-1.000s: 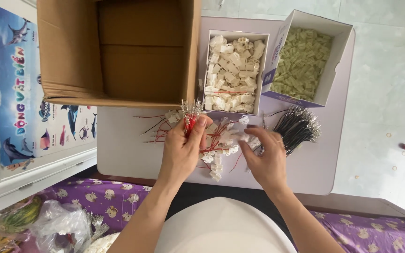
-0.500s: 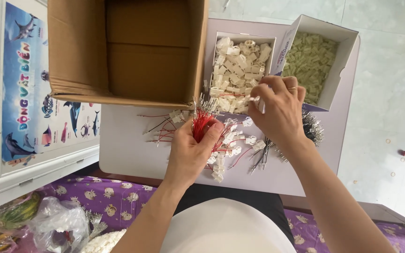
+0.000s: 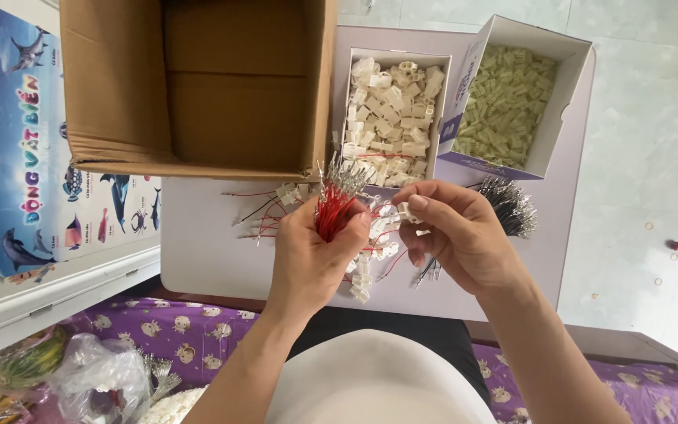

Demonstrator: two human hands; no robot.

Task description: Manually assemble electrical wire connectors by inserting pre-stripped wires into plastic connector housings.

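Note:
My left hand [image 3: 311, 255] grips a bundle of red wires [image 3: 334, 206] with metal tips pointing up, held above a small white table [image 3: 213, 259]. My right hand [image 3: 457, 232] is beside it, pinching a small white plastic connector [image 3: 406, 211] between thumb and fingers. Several white connectors with red wires [image 3: 370, 251] lie on the table between and under my hands. A bundle of black wires [image 3: 509, 206] lies just right of my right hand.
A large open brown cardboard box [image 3: 198, 86] stands at the table's back left. Behind my hands is a white box of white connectors [image 3: 390, 110], and to its right a box of pale green connectors [image 3: 508, 102]. A sea-animal poster [image 3: 49, 157] is at left. Purple cloth [image 3: 174, 338] lies below.
My right hand reached up to the box of white connectors, then came back down beside my left hand holding one connector. My left hand kept hold of the red wires.

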